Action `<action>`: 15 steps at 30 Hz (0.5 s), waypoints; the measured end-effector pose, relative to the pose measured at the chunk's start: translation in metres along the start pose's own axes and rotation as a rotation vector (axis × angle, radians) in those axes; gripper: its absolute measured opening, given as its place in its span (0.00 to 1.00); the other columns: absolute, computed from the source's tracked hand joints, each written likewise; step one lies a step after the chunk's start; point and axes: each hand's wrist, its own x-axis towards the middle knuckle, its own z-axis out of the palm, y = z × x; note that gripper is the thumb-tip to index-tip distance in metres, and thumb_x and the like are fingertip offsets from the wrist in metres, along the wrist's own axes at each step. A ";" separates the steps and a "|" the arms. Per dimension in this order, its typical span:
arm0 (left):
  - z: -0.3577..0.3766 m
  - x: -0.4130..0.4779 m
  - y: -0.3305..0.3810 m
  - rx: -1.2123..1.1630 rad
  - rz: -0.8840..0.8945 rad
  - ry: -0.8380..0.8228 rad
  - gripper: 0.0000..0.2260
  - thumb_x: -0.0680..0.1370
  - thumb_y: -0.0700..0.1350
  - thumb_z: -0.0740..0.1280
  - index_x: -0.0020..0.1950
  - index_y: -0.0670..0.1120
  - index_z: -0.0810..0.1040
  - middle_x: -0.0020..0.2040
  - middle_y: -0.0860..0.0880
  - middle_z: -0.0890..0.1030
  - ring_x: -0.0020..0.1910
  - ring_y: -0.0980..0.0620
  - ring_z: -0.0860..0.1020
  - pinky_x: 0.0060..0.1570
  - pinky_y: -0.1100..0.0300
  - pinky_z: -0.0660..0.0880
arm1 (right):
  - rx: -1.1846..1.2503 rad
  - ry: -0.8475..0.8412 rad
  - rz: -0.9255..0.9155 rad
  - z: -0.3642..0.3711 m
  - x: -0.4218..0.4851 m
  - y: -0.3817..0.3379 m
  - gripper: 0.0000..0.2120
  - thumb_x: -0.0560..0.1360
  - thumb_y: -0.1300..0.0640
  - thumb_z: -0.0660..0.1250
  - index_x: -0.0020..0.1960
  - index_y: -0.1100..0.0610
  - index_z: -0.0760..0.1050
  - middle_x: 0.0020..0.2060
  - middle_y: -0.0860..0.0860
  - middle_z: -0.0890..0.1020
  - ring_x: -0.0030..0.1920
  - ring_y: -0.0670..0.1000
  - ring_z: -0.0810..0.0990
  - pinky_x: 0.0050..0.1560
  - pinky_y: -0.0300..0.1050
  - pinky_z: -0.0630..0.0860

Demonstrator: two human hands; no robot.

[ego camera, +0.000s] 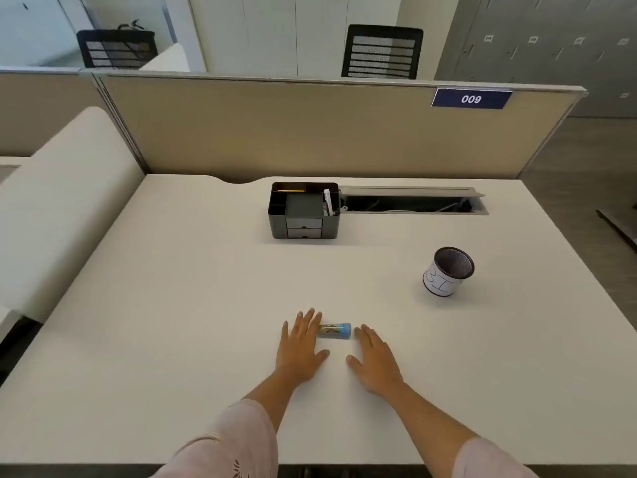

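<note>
A small tube with a blue cap lies on its side on the white desk, cap end pointing right. My left hand lies flat on the desk with straight fingers, its fingertips touching the tube's left end. My right hand lies flat too, palm down, its fingertips just right of the blue cap; whether they touch it I cannot tell. Neither hand holds anything.
A dark desk organiser with small drawers and a few pens stands at the back centre. Beside it is an open cable tray slot. A black mesh pen cup with a white label stands to the right. A beige partition closes the far edge.
</note>
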 end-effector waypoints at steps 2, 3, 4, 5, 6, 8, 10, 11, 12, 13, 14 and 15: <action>-0.002 0.006 0.005 0.020 0.018 0.015 0.31 0.80 0.58 0.56 0.79 0.52 0.47 0.80 0.52 0.48 0.79 0.48 0.44 0.77 0.45 0.44 | 0.051 0.001 0.019 -0.003 0.002 -0.002 0.31 0.80 0.47 0.59 0.78 0.54 0.51 0.79 0.49 0.51 0.78 0.49 0.50 0.78 0.50 0.49; -0.003 0.009 0.007 0.030 0.029 0.019 0.29 0.80 0.57 0.57 0.78 0.52 0.50 0.80 0.52 0.51 0.79 0.48 0.46 0.77 0.45 0.45 | 0.065 -0.005 0.029 -0.004 0.003 -0.003 0.31 0.79 0.46 0.59 0.78 0.54 0.52 0.79 0.49 0.52 0.78 0.49 0.51 0.78 0.49 0.50; -0.005 0.010 0.010 0.019 0.033 0.026 0.27 0.80 0.56 0.58 0.77 0.52 0.55 0.79 0.52 0.55 0.79 0.48 0.47 0.77 0.46 0.46 | 0.088 -0.016 0.044 -0.007 0.003 -0.006 0.31 0.79 0.47 0.59 0.77 0.54 0.53 0.78 0.49 0.54 0.78 0.49 0.52 0.78 0.48 0.51; -0.004 0.013 0.012 0.009 0.041 0.025 0.24 0.80 0.54 0.59 0.75 0.52 0.59 0.78 0.52 0.59 0.78 0.47 0.50 0.76 0.46 0.48 | 0.109 -0.026 0.052 -0.008 0.005 -0.006 0.31 0.79 0.47 0.60 0.77 0.54 0.54 0.78 0.50 0.55 0.77 0.50 0.53 0.77 0.47 0.52; -0.005 0.014 0.015 0.005 0.049 0.038 0.21 0.80 0.53 0.59 0.73 0.53 0.63 0.75 0.52 0.63 0.78 0.47 0.53 0.76 0.46 0.50 | 0.130 -0.040 0.062 -0.010 0.006 -0.007 0.30 0.79 0.47 0.61 0.77 0.54 0.56 0.78 0.50 0.56 0.77 0.50 0.55 0.77 0.47 0.54; -0.005 0.016 0.016 0.021 0.047 0.082 0.15 0.80 0.51 0.61 0.67 0.53 0.69 0.69 0.52 0.70 0.74 0.48 0.60 0.74 0.49 0.55 | 0.181 -0.067 0.073 -0.014 0.009 -0.007 0.29 0.78 0.47 0.62 0.76 0.54 0.59 0.77 0.49 0.58 0.76 0.50 0.59 0.74 0.47 0.58; -0.007 0.018 0.015 0.006 0.035 0.115 0.11 0.79 0.49 0.62 0.61 0.52 0.72 0.63 0.53 0.74 0.68 0.49 0.67 0.70 0.52 0.59 | 0.242 -0.090 0.090 -0.017 0.011 -0.006 0.27 0.78 0.47 0.62 0.74 0.54 0.63 0.75 0.49 0.59 0.74 0.51 0.62 0.72 0.47 0.61; -0.009 0.018 0.015 -0.010 0.028 0.128 0.10 0.79 0.48 0.62 0.60 0.52 0.73 0.60 0.53 0.76 0.65 0.49 0.69 0.68 0.53 0.61 | 0.290 -0.088 0.102 -0.021 0.012 -0.007 0.25 0.78 0.48 0.62 0.73 0.54 0.64 0.75 0.50 0.60 0.73 0.51 0.63 0.71 0.48 0.62; -0.011 0.019 0.014 -0.032 0.023 0.137 0.09 0.78 0.47 0.62 0.59 0.52 0.73 0.59 0.53 0.77 0.63 0.49 0.70 0.67 0.54 0.62 | 0.351 -0.079 0.113 -0.024 0.014 -0.009 0.24 0.78 0.48 0.62 0.72 0.54 0.65 0.74 0.50 0.61 0.72 0.51 0.64 0.71 0.48 0.63; -0.015 0.020 0.014 -0.057 0.017 0.153 0.09 0.78 0.46 0.62 0.58 0.52 0.74 0.57 0.53 0.78 0.62 0.49 0.71 0.65 0.54 0.64 | 0.409 -0.060 0.123 -0.029 0.016 -0.010 0.23 0.79 0.48 0.62 0.71 0.54 0.66 0.73 0.51 0.62 0.71 0.51 0.66 0.70 0.47 0.64; -0.019 0.021 0.013 -0.088 0.016 0.178 0.08 0.79 0.46 0.62 0.58 0.53 0.74 0.56 0.54 0.79 0.60 0.49 0.72 0.63 0.55 0.65 | 0.458 -0.039 0.134 -0.035 0.017 -0.013 0.22 0.79 0.48 0.61 0.71 0.54 0.67 0.72 0.51 0.63 0.70 0.51 0.68 0.70 0.46 0.65; -0.025 0.022 0.014 -0.123 0.020 0.209 0.08 0.79 0.47 0.62 0.57 0.53 0.75 0.54 0.54 0.80 0.59 0.50 0.73 0.60 0.56 0.66 | 0.494 -0.018 0.149 -0.040 0.019 -0.016 0.21 0.80 0.46 0.60 0.70 0.53 0.67 0.71 0.51 0.65 0.68 0.52 0.70 0.68 0.46 0.66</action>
